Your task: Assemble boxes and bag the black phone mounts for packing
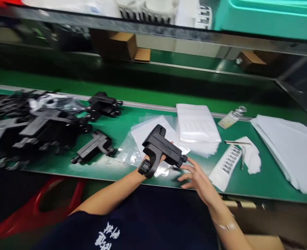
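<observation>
My left hand [153,160] grips a black plastic bracket part [160,146] from underneath, holding it up over the near edge of the green bench [117,128]. My right hand [195,177] hovers just right of the part with its fingers spread, empty, its fingertips close to the part's right end. Clear plastic bags [129,152] lie flat on the bench below the held part. A thin band sits on my right wrist [227,225].
A heap of similar black parts [33,128] fills the bench's left side, with two loose ones [94,147] nearer. Stacks of white bags [197,126] and white sheets [289,149] lie to the right, beside a strip of small metal pieces [230,159]. Red chair [39,205] at lower left.
</observation>
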A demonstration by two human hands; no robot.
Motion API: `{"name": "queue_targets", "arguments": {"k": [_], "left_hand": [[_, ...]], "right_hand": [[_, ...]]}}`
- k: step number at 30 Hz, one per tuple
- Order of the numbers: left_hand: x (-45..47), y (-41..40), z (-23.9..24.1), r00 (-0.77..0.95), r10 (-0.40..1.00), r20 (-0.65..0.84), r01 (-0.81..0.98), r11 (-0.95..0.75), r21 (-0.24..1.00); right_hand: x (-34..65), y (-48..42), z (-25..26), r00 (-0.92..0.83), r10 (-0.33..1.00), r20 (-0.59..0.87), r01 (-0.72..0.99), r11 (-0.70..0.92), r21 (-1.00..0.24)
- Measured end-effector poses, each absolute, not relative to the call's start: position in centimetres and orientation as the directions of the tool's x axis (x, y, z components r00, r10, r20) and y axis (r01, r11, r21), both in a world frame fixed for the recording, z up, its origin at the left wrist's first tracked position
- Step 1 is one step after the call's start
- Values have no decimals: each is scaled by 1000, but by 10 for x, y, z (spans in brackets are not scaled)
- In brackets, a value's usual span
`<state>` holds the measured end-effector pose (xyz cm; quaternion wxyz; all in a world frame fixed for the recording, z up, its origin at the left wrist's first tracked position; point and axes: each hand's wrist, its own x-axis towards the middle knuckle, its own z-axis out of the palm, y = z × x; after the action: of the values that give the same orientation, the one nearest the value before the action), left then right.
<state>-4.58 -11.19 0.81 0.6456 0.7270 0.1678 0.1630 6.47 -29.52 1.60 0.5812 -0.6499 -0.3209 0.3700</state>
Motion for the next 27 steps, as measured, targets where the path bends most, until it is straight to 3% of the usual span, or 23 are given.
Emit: {"name": "queue_targets", "arguments": {"k": [2,4,6,9,12,14,16,19,21,24,26,27], "left_hand": [[-40,-119,7,939,339,-53,81,-68,994],[-46,-113,7,961,257,-103,108,-2,994],[-58,-100,5,967,210,-142,111,155,982],[-73,-84,2,977,124,-172,115,371,921],[-78,-83,-1,955,245,-169,123,193,974],[-77,-87,-1,921,368,-126,131,12,991],[-78,-91,2,905,419,-67,126,-115,985],[-81,-92,6,912,410,11,108,-266,958],[-81,-92,6,913,408,30,96,-286,953],[-74,-94,2,880,476,-7,75,-123,990],[-66,-97,-3,848,511,-138,86,124,989],[-62,-98,-6,839,490,-237,115,266,957]], "right_hand": [[55,-285,8,557,775,-300,-344,-114,-932],[54,-272,0,590,684,-430,-555,-43,-831],[57,-267,-5,662,607,-439,-540,-20,-841],[60,-275,-2,792,529,-306,-281,-130,-951],[61,-288,9,851,524,-45,109,-260,-959],[65,-291,14,833,553,27,218,-283,-934],[72,-290,14,798,596,-90,108,-288,-951],[82,-285,10,662,655,-365,-208,-308,-928],[84,-284,7,634,666,-394,-265,-292,-919],[84,-289,8,739,646,-190,-37,-243,-969],[84,-295,11,750,654,93,305,-219,-927],[85,-299,13,690,679,252,494,-188,-849]]}}
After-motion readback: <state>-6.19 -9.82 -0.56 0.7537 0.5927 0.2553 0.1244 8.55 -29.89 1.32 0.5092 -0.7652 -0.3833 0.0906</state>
